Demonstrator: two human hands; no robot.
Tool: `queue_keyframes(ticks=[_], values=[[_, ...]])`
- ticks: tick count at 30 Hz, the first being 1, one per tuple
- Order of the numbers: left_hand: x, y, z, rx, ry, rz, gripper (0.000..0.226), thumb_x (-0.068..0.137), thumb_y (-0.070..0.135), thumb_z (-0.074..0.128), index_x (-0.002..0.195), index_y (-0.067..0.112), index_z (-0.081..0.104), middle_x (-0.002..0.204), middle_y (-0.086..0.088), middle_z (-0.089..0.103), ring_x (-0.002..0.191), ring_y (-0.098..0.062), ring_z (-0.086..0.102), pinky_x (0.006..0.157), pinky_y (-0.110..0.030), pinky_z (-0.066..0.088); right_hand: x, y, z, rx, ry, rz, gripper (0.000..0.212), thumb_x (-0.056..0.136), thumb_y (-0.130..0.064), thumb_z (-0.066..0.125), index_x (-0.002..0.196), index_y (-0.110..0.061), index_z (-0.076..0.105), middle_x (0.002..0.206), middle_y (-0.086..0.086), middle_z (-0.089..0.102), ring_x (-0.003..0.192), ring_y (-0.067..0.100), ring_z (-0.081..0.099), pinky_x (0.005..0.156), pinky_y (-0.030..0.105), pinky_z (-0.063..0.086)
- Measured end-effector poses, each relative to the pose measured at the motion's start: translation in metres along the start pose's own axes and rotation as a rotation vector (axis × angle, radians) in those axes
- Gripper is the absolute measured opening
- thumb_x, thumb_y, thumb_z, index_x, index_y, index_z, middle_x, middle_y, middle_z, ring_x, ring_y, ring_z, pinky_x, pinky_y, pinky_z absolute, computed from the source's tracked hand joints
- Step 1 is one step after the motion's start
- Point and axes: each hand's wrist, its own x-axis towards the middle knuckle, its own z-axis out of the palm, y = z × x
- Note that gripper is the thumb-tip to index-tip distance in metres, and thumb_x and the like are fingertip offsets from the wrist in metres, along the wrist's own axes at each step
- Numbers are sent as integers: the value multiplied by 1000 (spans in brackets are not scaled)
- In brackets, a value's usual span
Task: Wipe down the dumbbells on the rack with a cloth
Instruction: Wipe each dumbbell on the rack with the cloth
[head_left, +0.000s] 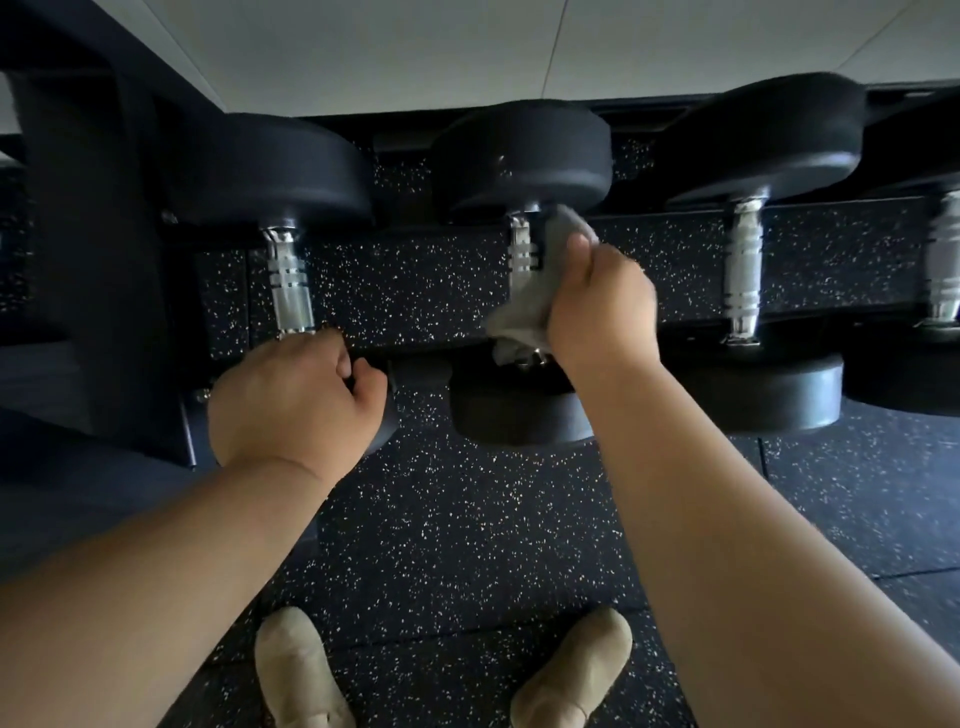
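At 6 o'clock, two tan shoes (296, 670) stand on the speckled floor (467, 519). Toward 9, the left hand (291, 400) curls its fingers over the near head of the left dumbbell (288, 275). Toward 1, the right hand (602, 306) grips a grey cloth (524, 317) wrapped round the handle of the middle dumbbell (519, 156). Both lie on the black rack (88, 260), with a third dumbbell (743, 275) at 2.

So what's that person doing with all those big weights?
A person is wiping dumbbells on a rack. The right hand holds a grey cloth against the shiny handle of the second dumbbell. The left hand grips the near end of the leftmost dumbbell. More dumbbells sit to the right.
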Motion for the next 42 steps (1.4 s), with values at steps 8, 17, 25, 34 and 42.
queue_keyframes(ticks=[8,17,25,34,42], values=[[1,-2,2,-5,-5,-4,31,85,43,46,67,21,57,63,2,52,62,-28,51,54,-32,41,6,10,22,-257,-450,-48,52,106,-51,38,118,-3,53,96,10,55,94,33,60,76,37,42],[1,-2,2,14,-13,10,32,86,46,44,67,22,56,64,4,52,61,-26,49,53,-29,35,38,-29,14,107,-104,-32,48,98,-61,56,104,-13,57,80,-8,58,69,9,58,55,20,40],[1,-3,2,-2,-22,-12,32,86,46,44,68,22,55,63,3,52,61,-27,49,54,-31,35,-9,0,-13,-110,-21,-98,30,109,-39,43,100,-13,55,75,-1,50,66,18,51,55,22,34],[3,-2,-1,32,-3,-27,35,86,52,45,72,22,56,64,5,56,65,-23,42,73,-38,27,13,-57,0,-95,404,-458,67,106,-50,27,158,-10,36,163,10,35,154,33,24,126,54,15],[3,-1,-2,-5,-24,-36,33,84,52,45,69,23,53,63,6,53,61,-24,47,63,-35,30,43,-55,7,-684,464,-983,57,109,-45,40,151,-8,49,156,12,48,148,35,39,125,54,23]])
